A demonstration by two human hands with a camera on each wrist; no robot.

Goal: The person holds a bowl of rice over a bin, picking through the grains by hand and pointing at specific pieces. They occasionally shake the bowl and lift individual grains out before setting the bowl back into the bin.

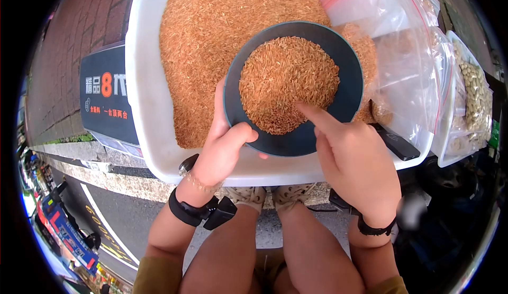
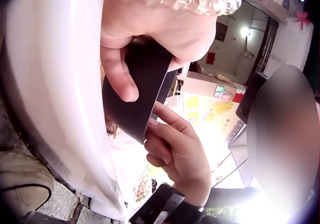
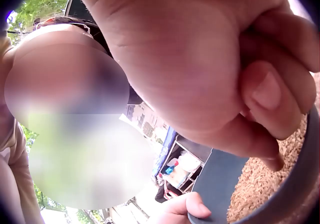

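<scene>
My left hand grips the dark grey-blue bowl by its near left rim, thumb over the edge and fingers underneath. Reddish-brown rice is heaped inside. My right hand reaches over the bowl's near right side, its straight index finger touching the rice and the other fingers folded in. In the right wrist view the folded fingers hide part of the rice. Below the bowl is a white tub with a large bed of the same rice; the bowl overlaps it in the head view.
Clear zip bags lie over the tub's right side, with a black flat object at its near right corner. Farther right stands a white tray with bagged pale nuts. A dark printed box stands left of the tub.
</scene>
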